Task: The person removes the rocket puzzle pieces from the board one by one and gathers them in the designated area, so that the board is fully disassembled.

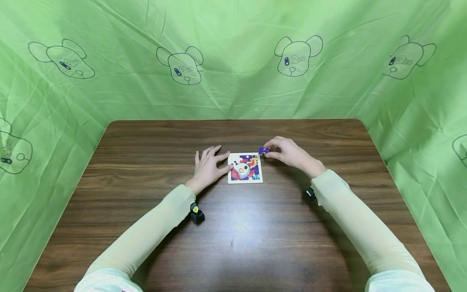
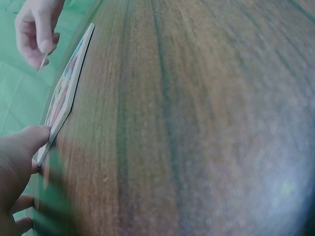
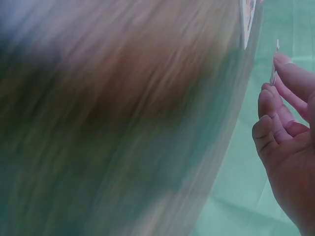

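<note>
A square jigsaw puzzle point(image 1: 250, 172) in a white frame lies flat on the table, with a round white cartoon figure on a purple ground. Pale bare board shows at its upper left. My left hand point(image 1: 208, 168) rests at the frame's left side, fingers spread, its thumb touching the picture's edge. Between thumb and fingers, my right hand point(image 1: 288, 153) pinches a small purple puzzle piece point(image 1: 262, 151) over the frame's upper right corner. In the right wrist view the piece point(image 3: 274, 69) appears edge-on, raised off the table.
The brown wood-grain table point(image 1: 164, 138) has rounded far corners. Green cloth point(image 1: 233, 93) with printed bear heads hangs around its back and sides. Each wrist wears a small black camera, one at the left sleeve point(image 1: 171, 207), one at the right sleeve point(image 1: 339, 198).
</note>
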`<state>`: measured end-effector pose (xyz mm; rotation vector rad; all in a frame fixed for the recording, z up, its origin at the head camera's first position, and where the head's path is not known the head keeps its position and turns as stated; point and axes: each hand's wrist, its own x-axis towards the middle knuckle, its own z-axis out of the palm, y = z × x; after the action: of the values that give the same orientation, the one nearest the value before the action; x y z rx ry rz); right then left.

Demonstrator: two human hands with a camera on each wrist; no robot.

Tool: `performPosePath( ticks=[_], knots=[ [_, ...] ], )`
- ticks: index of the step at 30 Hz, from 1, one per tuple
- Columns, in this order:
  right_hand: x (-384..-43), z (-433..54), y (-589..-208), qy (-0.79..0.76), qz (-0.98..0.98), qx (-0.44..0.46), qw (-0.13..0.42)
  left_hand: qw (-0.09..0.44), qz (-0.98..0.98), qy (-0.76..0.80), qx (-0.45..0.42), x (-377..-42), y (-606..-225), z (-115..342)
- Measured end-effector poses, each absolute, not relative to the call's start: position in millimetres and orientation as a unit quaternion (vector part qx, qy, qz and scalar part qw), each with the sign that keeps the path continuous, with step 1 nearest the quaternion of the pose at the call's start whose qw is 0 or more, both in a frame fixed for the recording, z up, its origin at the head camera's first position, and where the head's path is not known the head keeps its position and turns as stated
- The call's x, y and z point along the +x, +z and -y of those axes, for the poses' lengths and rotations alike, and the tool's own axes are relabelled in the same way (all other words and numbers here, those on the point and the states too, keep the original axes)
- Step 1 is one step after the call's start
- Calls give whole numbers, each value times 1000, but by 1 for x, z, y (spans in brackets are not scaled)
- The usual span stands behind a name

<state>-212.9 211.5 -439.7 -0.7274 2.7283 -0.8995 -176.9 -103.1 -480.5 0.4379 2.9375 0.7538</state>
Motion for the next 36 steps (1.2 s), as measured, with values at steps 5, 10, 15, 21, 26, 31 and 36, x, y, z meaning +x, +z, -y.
performPosePath(
  ticks=[5, 10, 15, 21, 26, 31, 36],
  knots=[
    [-213, -237, -445, -299, -925, -219, 86, 40, -958, 245, 144, -177, -481, 103],
    [-215, -257, -458, -304, -926, -214, 66, 42, -959, 242, 144, -177, -482, 103],
    [-218, -273, -469, -304, -925, -226, 45, 44, -958, 244, 144, -176, -481, 103],
    [-223, -284, -470, -299, -928, -218, 53, 42, -958, 246, 142, -177, -480, 104],
    [-224, -287, -468, -296, -930, -205, 73, 42, -958, 246, 144, -177, -480, 104],
    [-224, -287, -467, -296, -930, -203, 78, 40, -957, 247, 146, -177, -479, 104],
    [-222, -283, -466, -298, -930, -201, 75, 42, -957, 246, 144, -177, -479, 104]
  ],
)
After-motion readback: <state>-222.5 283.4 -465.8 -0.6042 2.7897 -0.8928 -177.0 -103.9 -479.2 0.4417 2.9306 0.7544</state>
